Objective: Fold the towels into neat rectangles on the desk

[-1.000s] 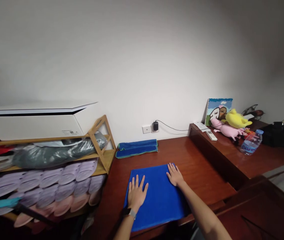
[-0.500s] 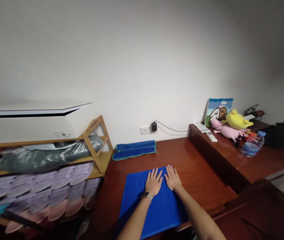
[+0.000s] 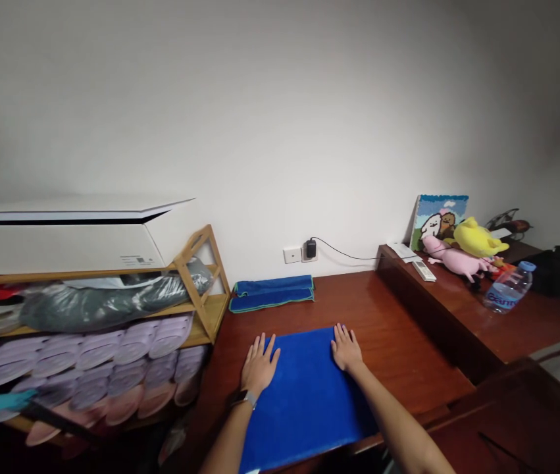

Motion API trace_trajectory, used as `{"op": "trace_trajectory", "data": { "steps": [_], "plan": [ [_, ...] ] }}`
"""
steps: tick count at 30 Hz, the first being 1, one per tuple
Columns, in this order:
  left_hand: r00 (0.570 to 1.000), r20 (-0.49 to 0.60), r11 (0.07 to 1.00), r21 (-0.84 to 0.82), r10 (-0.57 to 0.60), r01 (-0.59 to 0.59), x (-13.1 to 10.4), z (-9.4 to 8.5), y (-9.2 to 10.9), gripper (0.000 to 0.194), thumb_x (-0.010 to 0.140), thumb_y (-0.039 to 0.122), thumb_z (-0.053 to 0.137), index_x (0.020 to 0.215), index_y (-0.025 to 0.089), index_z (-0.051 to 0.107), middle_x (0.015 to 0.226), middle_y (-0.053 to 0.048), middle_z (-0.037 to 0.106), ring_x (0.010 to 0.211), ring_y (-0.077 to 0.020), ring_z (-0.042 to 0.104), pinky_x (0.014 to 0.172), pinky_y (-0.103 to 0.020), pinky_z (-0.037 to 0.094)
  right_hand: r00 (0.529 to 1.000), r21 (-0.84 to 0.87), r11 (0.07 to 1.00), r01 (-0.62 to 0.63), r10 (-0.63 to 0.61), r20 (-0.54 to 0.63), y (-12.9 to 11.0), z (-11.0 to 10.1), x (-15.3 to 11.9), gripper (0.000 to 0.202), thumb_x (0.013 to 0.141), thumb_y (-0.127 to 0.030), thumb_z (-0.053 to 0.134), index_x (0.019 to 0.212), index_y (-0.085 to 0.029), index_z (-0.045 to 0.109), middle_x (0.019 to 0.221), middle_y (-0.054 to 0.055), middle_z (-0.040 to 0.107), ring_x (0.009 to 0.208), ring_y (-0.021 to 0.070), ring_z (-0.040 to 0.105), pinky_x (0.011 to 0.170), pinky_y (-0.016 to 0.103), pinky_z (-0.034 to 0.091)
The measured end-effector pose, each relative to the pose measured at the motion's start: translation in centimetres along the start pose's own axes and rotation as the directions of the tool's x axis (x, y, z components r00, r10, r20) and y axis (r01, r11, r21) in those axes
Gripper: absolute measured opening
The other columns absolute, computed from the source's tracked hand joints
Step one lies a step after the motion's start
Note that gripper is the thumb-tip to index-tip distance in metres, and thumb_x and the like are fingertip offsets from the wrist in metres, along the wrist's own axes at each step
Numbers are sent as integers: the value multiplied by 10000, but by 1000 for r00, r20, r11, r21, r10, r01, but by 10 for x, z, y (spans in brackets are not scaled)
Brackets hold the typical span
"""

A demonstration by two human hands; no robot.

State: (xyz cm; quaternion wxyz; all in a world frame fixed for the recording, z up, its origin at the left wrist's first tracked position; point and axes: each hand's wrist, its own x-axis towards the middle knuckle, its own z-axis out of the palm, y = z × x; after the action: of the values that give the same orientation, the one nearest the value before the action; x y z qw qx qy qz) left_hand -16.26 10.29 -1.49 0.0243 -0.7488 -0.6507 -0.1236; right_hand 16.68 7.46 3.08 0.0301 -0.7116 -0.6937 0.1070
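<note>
A blue cloth (image 3: 309, 395) lies spread flat on the reddish-brown wooden desk (image 3: 353, 303). My left hand (image 3: 260, 367), with a watch on its wrist, rests palm down at the cloth's far left corner, fingers extended. At the far right corner, my right hand (image 3: 347, 349) lies flat with its fingers stretched forward. Neither hand grips anything. Behind the cloth, against the wall, are folded blue towels (image 3: 272, 293) with green edging.
On the left, a wooden rack (image 3: 205, 289) carries a white box (image 3: 77, 247) and rows of lilac and pink slippers (image 3: 134, 342). The raised right-hand surface bears a water bottle (image 3: 510, 288), plush toys (image 3: 457, 260) and a remote (image 3: 424, 270). A black charger (image 3: 311, 247) sits in the wall socket.
My left hand has slid left across the cloth to its left corner, away from my right hand. My right hand stays at the far right corner. The view has shifted slightly.
</note>
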Motion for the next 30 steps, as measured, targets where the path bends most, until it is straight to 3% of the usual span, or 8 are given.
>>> {"op": "trace_trajectory", "data": {
  "steps": [6,8,13,15,17,22,24,30],
  "plan": [
    [995,-53,996,17,84,-83,4,-9,14,627,1096,474,364,1631,190,523,1715,-183,488,1608,-348,442,1341,-587,311,999,40,999,-6,7,-32,-1,-1,-1,692,1130,-400,193,1752,-97,207,1821,92,165,1703,218,144,1378,419,136],
    [978,-103,982,-27,182,-185,7,-8,45,611,1109,428,320,1639,192,511,1723,-167,482,1616,-330,430,1344,-576,313,999,50,999,-7,9,-35,-1,0,-2,695,1130,-400,184,1750,-89,212,1821,90,161,1704,220,135,1380,413,124],
    [918,-79,911,-114,389,-396,12,12,157,562,1124,413,316,1638,293,509,1717,-69,516,1597,-251,464,1307,-489,397,999,62,998,-10,12,-35,0,1,-1,691,1119,-368,197,1747,-80,227,1820,84,155,1705,221,130,1383,408,105],
    [922,-57,914,-118,384,-388,11,20,174,553,1120,405,323,1617,300,540,1686,-71,556,1569,-250,505,1290,-483,417,999,64,998,-12,15,-39,1,4,1,688,1117,-362,200,1748,-88,230,1820,79,160,1705,213,132,1382,403,109],
    [939,-43,932,-115,340,-343,10,23,159,569,1114,424,329,1620,275,541,1680,-113,557,1567,-292,507,1289,-533,409,999,65,998,-17,20,-44,2,6,3,688,1120,-367,195,1750,-92,217,1821,78,159,1704,208,134,1383,403,113],
    [998,-13,997,-47,62,-62,1,10,45,660,1093,545,334,1660,242,480,1739,-143,463,1616,-354,425,1311,-615,344,999,56,998,-22,24,-37,4,8,4,690,1127,-393,188,1756,-108,197,1822,80,148,1706,209,127,1384,422,115],
    [1000,-26,1000,-19,-6,5,-4,4,13,669,1093,541,323,1668,229,465,1752,-139,442,1623,-340,416,1317,-592,345,1000,50,999,-21,22,-22,3,6,4,692,1125,-388,188,1755,-102,193,1821,84,149,1705,215,128,1383,431,123],
    [999,-40,999,-24,-34,33,-9,-2,4,688,1081,530,332,1650,179,492,1733,-165,468,1618,-360,422,1318,-589,351,999,19,1000,16,-15,-39,-1,-2,-1,694,1120,-365,206,1750,-73,190,1819,93,133,1705,220,130,1383,419,116]
  ]
}}
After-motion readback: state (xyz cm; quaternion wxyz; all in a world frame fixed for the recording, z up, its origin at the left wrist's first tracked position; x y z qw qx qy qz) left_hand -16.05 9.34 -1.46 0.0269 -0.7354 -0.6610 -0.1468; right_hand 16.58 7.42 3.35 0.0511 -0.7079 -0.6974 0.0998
